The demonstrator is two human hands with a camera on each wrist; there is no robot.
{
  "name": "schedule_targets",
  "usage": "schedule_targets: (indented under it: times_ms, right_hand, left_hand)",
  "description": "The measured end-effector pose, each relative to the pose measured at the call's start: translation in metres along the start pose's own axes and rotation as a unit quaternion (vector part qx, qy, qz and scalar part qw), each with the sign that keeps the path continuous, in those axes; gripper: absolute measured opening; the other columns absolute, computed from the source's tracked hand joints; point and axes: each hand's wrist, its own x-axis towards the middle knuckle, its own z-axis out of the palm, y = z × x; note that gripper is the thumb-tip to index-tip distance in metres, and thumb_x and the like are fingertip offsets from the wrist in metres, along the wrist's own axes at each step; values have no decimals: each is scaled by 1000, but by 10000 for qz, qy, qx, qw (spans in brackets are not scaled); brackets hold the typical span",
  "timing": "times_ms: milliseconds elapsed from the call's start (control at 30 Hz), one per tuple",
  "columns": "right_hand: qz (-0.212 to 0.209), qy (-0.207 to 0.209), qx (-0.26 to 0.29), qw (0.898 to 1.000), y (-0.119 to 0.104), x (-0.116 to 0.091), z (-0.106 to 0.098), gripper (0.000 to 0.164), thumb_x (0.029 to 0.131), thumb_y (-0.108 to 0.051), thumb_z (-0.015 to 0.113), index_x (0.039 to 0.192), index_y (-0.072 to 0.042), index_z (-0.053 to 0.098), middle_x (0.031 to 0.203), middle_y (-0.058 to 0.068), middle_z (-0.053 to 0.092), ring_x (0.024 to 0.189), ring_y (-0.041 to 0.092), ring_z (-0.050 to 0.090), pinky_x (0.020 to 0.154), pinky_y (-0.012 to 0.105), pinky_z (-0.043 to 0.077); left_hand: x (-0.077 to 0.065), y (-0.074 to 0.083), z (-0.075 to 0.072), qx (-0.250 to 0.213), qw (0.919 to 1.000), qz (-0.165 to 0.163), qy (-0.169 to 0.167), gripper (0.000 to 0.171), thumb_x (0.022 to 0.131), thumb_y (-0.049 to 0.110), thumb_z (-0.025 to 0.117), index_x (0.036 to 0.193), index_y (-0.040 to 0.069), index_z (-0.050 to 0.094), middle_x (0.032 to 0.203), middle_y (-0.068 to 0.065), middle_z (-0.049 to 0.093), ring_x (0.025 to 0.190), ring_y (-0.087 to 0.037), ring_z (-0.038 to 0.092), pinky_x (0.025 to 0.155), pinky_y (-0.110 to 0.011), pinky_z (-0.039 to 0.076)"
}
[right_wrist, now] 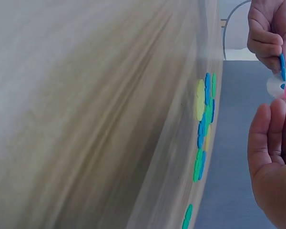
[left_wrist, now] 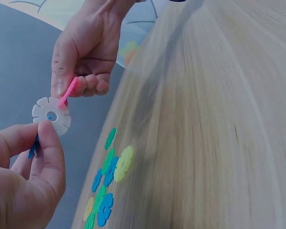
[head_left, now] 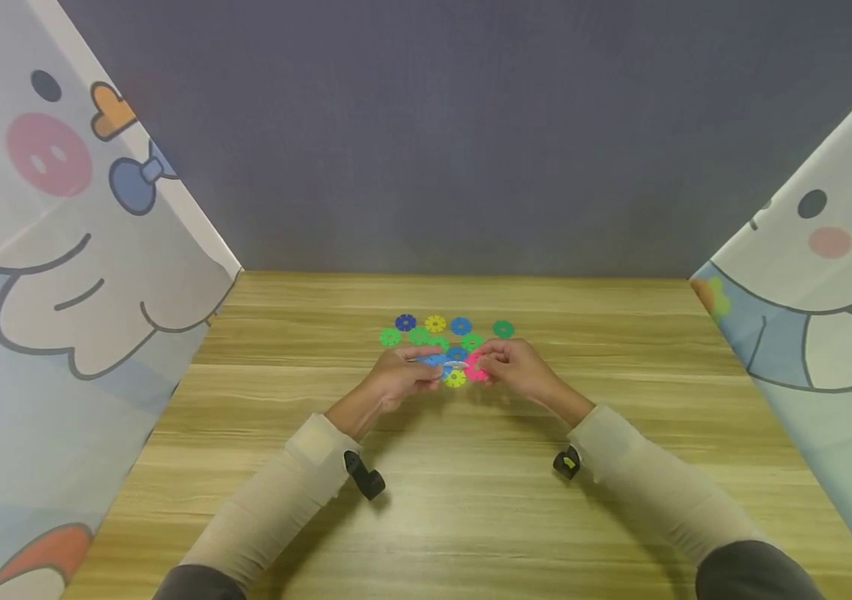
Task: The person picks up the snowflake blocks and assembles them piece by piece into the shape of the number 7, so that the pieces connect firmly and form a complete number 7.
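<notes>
My left hand [head_left: 396,377] pinches a blue slotted plastic snowflake disc [head_left: 433,360] between thumb and fingers. A white slotted disc [left_wrist: 62,123] stands between the hands, meeting the blue one at its edge. On its other side, my right hand [head_left: 518,367] pinches a pink slotted disc [head_left: 475,367], whose edge meets the white disc's rim. In the left wrist view the pink disc appears nearly edge-on. Whether its slot is fully engaged in the white disc, I cannot tell. All three are held above the table.
Several loose discs lie flat on the wooden table [head_left: 441,492] beyond and below the hands, among them a yellow-green disc [head_left: 455,380], a dark blue disc [head_left: 406,322] and a green disc [head_left: 503,329]. A grey panel [head_left: 426,142] stands behind, with cartoon-printed panels [head_left: 43,275] at both sides.
</notes>
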Motion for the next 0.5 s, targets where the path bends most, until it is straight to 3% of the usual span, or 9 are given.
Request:
schedule_targets:
  times_ms: [300, 500]
  right_hand:
    - [-24, 196, -180, 9996, 1, 0, 1, 22, 102, -8, 60, 116, 7, 68, 84, 9, 74, 72, 15, 70, 77, 42, 65]
    - [-58, 73, -358, 9993, -1, 1, -2, 19, 101, -7, 61, 113, 4, 71, 83, 9, 73, 70, 16, 68, 75, 48, 63]
  left_hand:
    - [1, -3, 4, -95, 9998, 20, 186, 52, 92, -10, 66, 142, -3, 55, 83, -5, 68, 69, -11, 68, 69, -19, 61]
    - [-1, -1, 7, -79, 9999, 27, 137, 50, 93, -10, 65, 141, -7, 54, 84, -5, 66, 68, -10, 67, 69, -18, 61]
